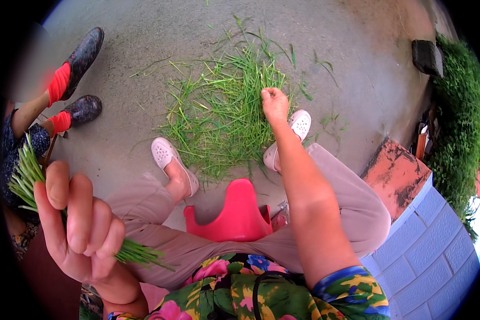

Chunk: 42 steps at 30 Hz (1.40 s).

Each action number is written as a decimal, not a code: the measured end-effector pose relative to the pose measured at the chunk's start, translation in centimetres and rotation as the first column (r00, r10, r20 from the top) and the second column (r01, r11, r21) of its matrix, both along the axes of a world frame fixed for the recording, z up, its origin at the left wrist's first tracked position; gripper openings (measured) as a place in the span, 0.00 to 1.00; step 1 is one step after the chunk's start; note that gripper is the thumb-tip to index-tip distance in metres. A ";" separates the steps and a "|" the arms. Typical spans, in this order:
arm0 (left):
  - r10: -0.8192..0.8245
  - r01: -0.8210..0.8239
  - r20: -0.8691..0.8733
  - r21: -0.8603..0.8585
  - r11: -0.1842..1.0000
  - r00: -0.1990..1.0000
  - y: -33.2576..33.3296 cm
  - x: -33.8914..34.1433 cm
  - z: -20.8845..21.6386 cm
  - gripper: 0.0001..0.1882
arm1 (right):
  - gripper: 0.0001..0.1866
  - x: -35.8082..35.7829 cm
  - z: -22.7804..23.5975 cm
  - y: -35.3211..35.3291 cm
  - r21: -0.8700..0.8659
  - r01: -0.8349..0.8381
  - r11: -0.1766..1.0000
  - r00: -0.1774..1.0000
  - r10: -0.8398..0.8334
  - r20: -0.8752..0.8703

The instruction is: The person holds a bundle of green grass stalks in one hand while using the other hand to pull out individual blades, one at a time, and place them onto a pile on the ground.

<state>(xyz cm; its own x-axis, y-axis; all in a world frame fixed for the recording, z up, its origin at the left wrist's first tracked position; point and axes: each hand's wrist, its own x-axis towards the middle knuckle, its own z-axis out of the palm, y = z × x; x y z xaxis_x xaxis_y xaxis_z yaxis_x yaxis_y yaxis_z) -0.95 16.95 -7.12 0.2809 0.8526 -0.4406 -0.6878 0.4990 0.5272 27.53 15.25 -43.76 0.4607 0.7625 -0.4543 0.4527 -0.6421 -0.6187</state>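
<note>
Close up at the lower left, my left hand [82,229] is closed around a bunch of thin green stalks [141,254]. One end of the bunch sticks out above the thumb side, and the cut-looking other end shows below the fingers. My right hand [276,105] reaches out over a loose heap of long green stalks [218,117] on the ground. Its thumb and fingers are pinched together at the heap's right side, where a pale green stalk runs from the fingertips.
Between my knees stands a red plastic stool [233,213]. My pale clogs [168,153] flank the heap. At the left sits another person with dark shoes [85,110] and red socks. Bricks [394,173], a blue block wall [426,256] and a green hedge [456,117] line the right.
</note>
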 end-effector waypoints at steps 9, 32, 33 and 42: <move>-0.001 0.000 -0.008 -0.026 1.000 1.000 0.4 0.5 0.1 0.12 | 0.10 0.2 2.9 2.2 -0.194 -0.081 0.978 0.985 0.108 0.133; -0.151 0.262 -0.479 0.175 0.949 0.865 -5.3 5.6 1.5 0.12 | 0.06 -2.0 33.3 -6.0 0.298 0.342 0.891 0.665 -0.006 -0.746; -0.168 0.281 -0.479 0.174 0.944 0.861 -6.1 6.2 2.1 0.12 | 0.06 -2.1 34.6 -6.7 0.313 0.342 0.886 0.661 0.010 -0.750; 0.000 0.084 -0.352 0.223 0.971 0.936 -12.2 7.4 3.6 0.12 | 0.06 -4.7 41.9 -12.2 0.411 0.161 0.898 0.417 0.315 -0.852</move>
<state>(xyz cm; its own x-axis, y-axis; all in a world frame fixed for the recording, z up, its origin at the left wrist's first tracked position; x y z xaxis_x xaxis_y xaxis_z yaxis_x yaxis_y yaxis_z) 6.48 4.76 -3.55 0.1843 0.9330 -0.3092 -0.4217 0.3592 0.8325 22.83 3.10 -1.82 -0.0918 0.9697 -0.2266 -0.4677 -0.2428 -0.8499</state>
